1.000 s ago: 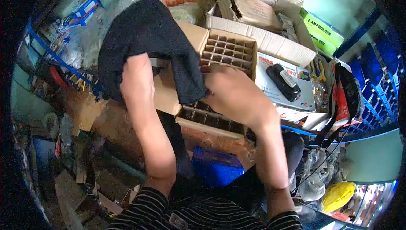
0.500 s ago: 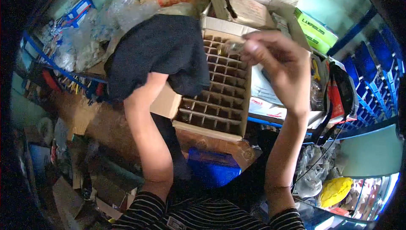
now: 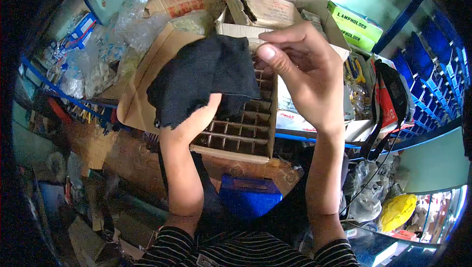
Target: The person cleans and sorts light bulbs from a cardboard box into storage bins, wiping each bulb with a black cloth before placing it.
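A black cloth [image 3: 196, 75] drapes over my left hand [image 3: 199, 119], which grips it from beneath; most of the fingers are hidden. Close to the cloth's right edge is my right hand [image 3: 309, 70], its thumb and fingers curled toward each other. Whatever lies between those fingertips is too hidden to make out. Under both hands stands a cardboard box [image 3: 231, 154] with a grid of dividers [image 3: 236, 130], partly covered by the cloth.
Clear plastic bags [image 3: 132, 26] and an open carton flap [image 3: 142, 85] lie at the left. Behind are more cartons [image 3: 275, 9] and green lampholder boxes [image 3: 354, 26]. Blue racks [image 3: 432, 80] line the right side, and a blue container [image 3: 248, 196] sits below.
The cloth and my left hand have moved right, over more of the divided box. My right hand has shifted slightly left, and the small glassy item at its fingertips no longer shows clearly.
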A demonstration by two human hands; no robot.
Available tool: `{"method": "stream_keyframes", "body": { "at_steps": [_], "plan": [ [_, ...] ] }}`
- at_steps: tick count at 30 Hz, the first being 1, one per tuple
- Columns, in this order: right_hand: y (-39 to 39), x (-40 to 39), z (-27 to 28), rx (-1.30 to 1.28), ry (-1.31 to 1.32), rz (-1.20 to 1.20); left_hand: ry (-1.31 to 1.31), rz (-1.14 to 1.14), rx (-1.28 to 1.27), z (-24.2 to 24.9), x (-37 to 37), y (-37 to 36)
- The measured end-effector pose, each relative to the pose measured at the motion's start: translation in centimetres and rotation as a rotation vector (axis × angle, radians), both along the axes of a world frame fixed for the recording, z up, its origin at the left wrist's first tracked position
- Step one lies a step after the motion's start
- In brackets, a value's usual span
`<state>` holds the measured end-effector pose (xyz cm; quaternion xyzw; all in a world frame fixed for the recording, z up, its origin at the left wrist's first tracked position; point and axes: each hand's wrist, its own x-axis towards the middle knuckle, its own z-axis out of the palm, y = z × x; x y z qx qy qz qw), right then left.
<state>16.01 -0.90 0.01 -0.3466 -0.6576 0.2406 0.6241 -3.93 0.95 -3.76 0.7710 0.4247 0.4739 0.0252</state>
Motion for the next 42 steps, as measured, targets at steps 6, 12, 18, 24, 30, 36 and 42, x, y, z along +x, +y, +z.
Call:
{"method": "stream_keyframes", "body": {
  "at_steps": [6, 12, 18, 24, 30, 36, 42],
  "plan": [
    [0.2, 0.8, -0.3, 0.029, -0.067, 0.029, 0.039, -0.039, -0.006, 0.3, 1.6, -0.3],
    [-0.2, 0.2, -0.2, 0.043, 0.117, 0.146, -1.03, -0.907, -0.702, 1.0, 2.6, 0.4],
    [-0.3, -1.5, -0.1, 0.074, 0.25, 0.136, -1.087, -1.048, -0.694, 1.3, 3.0, 0.6],
    [-0.8, -2.3, 0.3, 0.071, 0.361, 0.186, -1.3, -1.214, -0.816, 0.1, 2.1, 1.4],
    [-0.7, -2.5, 0.3, 0.089, 0.359, 0.196, -1.354, -1.256, -0.828, 0.4, 2.3, 0.8],
    [-0.5, -1.8, -0.1, 0.159, 0.078, -0.063, -1.251, -0.268, -0.566, 1.7, 3.5, 0.0],
    [-0.9, -2.3, 0.7, 0.205, 0.296, -0.048, -0.979, -0.155, -0.378, 1.1, 2.3, 0.0]
  ]
}}
